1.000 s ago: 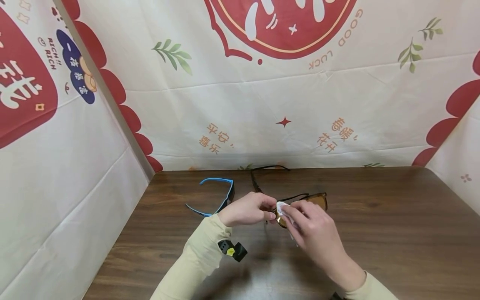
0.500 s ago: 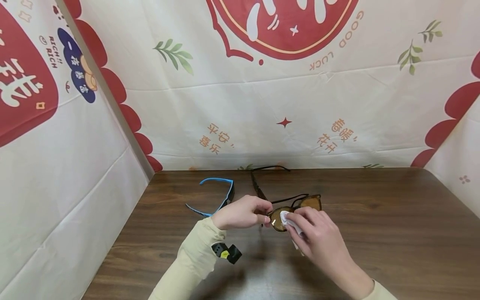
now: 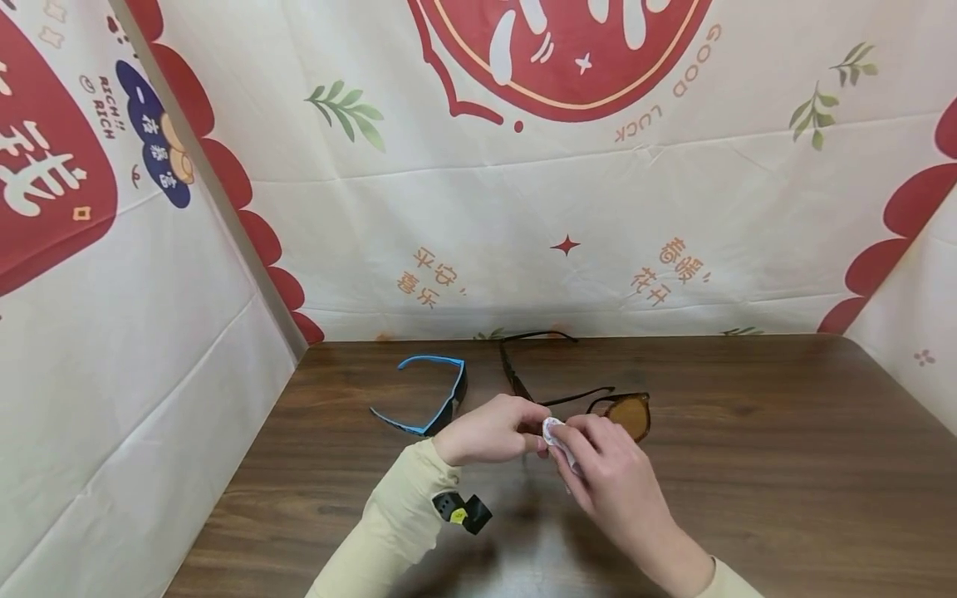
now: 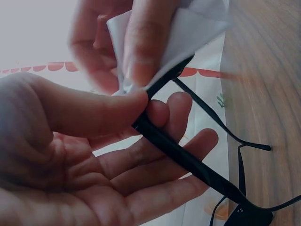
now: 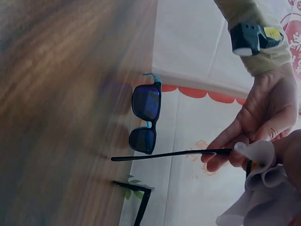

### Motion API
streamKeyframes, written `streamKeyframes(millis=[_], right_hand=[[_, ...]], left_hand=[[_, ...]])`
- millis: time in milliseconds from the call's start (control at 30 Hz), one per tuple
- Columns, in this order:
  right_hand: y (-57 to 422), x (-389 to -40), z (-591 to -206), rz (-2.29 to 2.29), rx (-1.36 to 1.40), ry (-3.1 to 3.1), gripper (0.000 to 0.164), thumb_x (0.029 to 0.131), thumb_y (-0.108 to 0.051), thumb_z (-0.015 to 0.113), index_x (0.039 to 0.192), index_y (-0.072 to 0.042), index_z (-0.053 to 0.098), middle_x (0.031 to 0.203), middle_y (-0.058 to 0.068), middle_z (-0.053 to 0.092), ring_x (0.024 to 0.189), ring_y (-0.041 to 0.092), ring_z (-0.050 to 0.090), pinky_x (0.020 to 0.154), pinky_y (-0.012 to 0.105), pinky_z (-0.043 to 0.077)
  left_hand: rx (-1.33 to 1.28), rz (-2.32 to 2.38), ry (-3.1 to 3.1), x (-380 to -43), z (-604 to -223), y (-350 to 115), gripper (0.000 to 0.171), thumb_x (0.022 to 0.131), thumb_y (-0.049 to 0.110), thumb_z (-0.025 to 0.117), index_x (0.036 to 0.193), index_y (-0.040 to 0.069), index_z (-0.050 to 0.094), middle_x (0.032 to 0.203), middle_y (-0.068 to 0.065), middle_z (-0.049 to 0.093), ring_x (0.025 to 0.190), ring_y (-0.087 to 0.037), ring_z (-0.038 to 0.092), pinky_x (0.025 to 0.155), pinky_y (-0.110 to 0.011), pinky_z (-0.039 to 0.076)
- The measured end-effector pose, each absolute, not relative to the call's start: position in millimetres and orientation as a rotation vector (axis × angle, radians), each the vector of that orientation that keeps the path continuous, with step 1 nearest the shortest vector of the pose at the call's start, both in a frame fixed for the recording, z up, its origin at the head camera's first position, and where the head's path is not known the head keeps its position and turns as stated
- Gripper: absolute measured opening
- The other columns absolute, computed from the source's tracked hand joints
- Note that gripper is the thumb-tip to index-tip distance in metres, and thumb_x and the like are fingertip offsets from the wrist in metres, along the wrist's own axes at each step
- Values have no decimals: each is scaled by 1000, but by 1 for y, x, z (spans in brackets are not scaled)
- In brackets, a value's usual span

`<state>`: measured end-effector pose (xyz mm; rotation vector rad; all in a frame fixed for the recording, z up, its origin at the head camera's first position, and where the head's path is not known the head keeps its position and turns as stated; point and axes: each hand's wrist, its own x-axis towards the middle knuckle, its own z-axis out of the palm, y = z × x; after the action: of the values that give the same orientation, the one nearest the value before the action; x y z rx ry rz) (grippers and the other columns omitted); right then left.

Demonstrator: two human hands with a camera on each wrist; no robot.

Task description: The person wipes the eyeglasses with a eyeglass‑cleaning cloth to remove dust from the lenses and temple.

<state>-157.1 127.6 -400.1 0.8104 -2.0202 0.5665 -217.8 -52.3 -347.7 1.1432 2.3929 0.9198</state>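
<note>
My left hand (image 3: 497, 428) pinches a pair of dark-framed sunglasses with amber lenses (image 3: 631, 415) between thumb and fingers, near the hinge. One temple arm (image 4: 188, 157) runs across the spread lower fingers in the left wrist view. With thumb and fingers, my right hand (image 3: 616, 473) holds a thin white cloth (image 3: 561, 440) over the lens nearest the left hand, hiding most of that lens. Folds of the cloth hang loose in the right wrist view, where the temple arm (image 5: 169, 154) points toward the table.
Blue-armed sunglasses with dark lenses (image 3: 456, 386) lie on the wooden table (image 3: 785, 465), left of the hands. Behind the hands lies another black-framed pair (image 3: 508, 365), its arms spread. A printed white cloth backdrop (image 3: 478, 208) stands at the table's back edge.
The cloth in my right hand slid rightward across the lens, then back left beside the left thumb. The held sunglasses shifted and tilted slightly; both pairs on the table stayed put.
</note>
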Motion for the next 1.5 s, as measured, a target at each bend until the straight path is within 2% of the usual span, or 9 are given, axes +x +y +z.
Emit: streamKeyframes(millis=[267, 500, 700, 900, 1033, 1167, 1267, 1400, 1500], right_hand=[[133, -151, -406, 587, 824, -2053, 36, 102, -33, 45, 98, -7, 68, 91, 5, 60, 75, 20, 57, 62, 37, 46], [144, -152, -409, 577, 741, -2085, 36, 101, -36, 46, 98, -7, 68, 89, 4, 61, 72, 23, 58, 63, 40, 45], [158, -156, -406, 605, 641, -2116, 42, 101, -41, 44, 98, -5, 68, 88, 5, 62, 76, 26, 57, 68, 41, 41], [163, -157, -403, 659, 617, -2127, 44, 100, -42, 45, 97, -4, 67, 89, 5, 63, 78, 25, 58, 71, 35, 36], [167, -155, -399, 746, 609, -2091, 43, 99, -43, 48, 96, -3, 66, 89, 4, 64, 78, 21, 57, 73, 28, 40], [175, -157, -392, 847, 604, -2054, 39, 96, -39, 55, 98, -1, 66, 91, 5, 64, 78, 17, 57, 76, 15, 44], [184, -160, -388, 858, 569, -2032, 24, 89, -22, 66, 99, 0, 66, 90, 8, 63, 78, 17, 57, 77, 11, 42], [193, -163, -386, 783, 473, -2047, 29, 72, 3, 75, 100, 1, 66, 90, 9, 62, 76, 20, 56, 73, 15, 41], [193, -164, -387, 714, 460, -2080, 30, 72, 2, 74, 100, 0, 66, 91, 10, 62, 77, 22, 55, 69, 23, 40]], left_hand=[[1157, 955, 2398, -217, -347, -61, 14, 91, 2, 60, 81, 11, 63, 73, 7, 60, 65, -3, 47, 60, -19, 38], [1174, 956, 2393, -218, -349, -68, 13, 91, 2, 59, 82, 10, 64, 76, 0, 65, 64, -3, 45, 60, -20, 36], [1144, 998, 2357, -219, -352, -73, 12, 91, 3, 60, 81, 10, 63, 75, 3, 65, 64, -1, 45, 59, -19, 35], [1111, 1039, 2316, -218, -351, -74, 12, 92, 3, 60, 82, 9, 64, 78, 4, 68, 68, 0, 49, 60, -19, 36], [1081, 1042, 2327, -217, -352, -77, 13, 93, 2, 59, 83, 8, 64, 80, 2, 69, 68, -1, 49, 60, -20, 35], [1060, 1057, 2328, -216, -354, -79, 12, 92, 3, 60, 83, 7, 65, 78, 2, 66, 68, -2, 48, 61, -20, 36], [1057, 1067, 2323, -215, -354, -80, 11, 92, 3, 60, 84, 8, 65, 77, 2, 66, 68, -1, 48, 62, -20, 37], [1061, 1079, 2322, -213, -352, -81, 10, 91, 3, 61, 84, 8, 66, 76, 5, 65, 68, -1, 49, 63, -19, 38], [1082, 1073, 2316, -211, -350, -80, 10, 91, 3, 62, 83, 9, 65, 73, 7, 61, 67, -1, 47, 61, -19, 36]])
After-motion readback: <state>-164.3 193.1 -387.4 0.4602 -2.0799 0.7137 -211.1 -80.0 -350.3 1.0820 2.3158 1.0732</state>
